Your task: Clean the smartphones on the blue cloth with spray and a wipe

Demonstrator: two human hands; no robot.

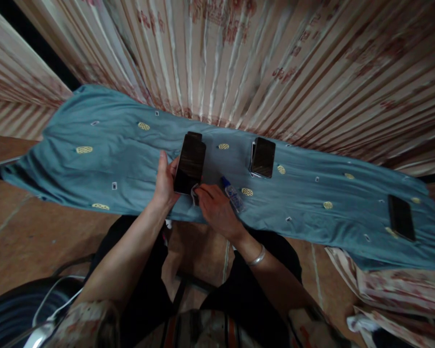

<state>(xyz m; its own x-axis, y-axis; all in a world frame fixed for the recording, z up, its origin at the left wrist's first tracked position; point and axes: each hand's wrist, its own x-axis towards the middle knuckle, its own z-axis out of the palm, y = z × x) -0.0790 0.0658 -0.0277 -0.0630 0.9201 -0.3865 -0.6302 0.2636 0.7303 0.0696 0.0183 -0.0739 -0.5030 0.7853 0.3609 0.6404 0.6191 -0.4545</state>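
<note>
Your L hand [166, 182] has the dark phone [190, 166] over the covered tabletop [304, 193], fingers curled behind it & thumb off the screen. Your R hand [215, 205] has its fingers pinched tog. on a small greyish cloth [195, 195] at the phone's lower R corner; can't tell if it's touching. Prob. mid-wipe, w/ the blue-capped bottle [233, 195] lying just beside your R hand. Next move prob. calls for a steady L hold & light pressure along the edge, w/o nudging the bottle.
</note>
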